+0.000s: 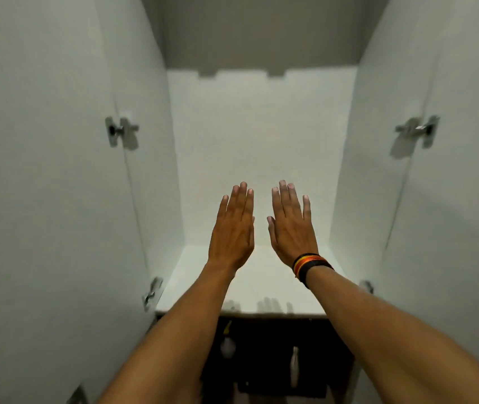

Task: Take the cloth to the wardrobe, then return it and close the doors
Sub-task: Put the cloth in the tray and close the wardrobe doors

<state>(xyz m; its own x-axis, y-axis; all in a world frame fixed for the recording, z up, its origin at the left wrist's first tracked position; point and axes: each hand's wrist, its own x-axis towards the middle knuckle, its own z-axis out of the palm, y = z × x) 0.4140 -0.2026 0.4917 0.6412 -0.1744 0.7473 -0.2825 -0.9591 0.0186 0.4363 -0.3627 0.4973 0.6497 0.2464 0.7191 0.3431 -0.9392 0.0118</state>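
I face an open white wardrobe compartment. Its left door [43, 185] and right door [459, 185] stand swung wide open on either side. My left hand [233, 228] and my right hand [292, 228] are held up side by side in front of the compartment, palms forward, fingers straight, holding nothing. A dark striped band sits on my right wrist. They hover above the white shelf [250, 293]. No cloth is visible anywhere in the view.
Metal hinges sit on the left door [121, 131] and the right door [417, 131], with lower ones near the shelf's front corners. Below the shelf is a dark compartment [276, 360] with a few dim pale objects. The wardrobe's back wall is bare white.
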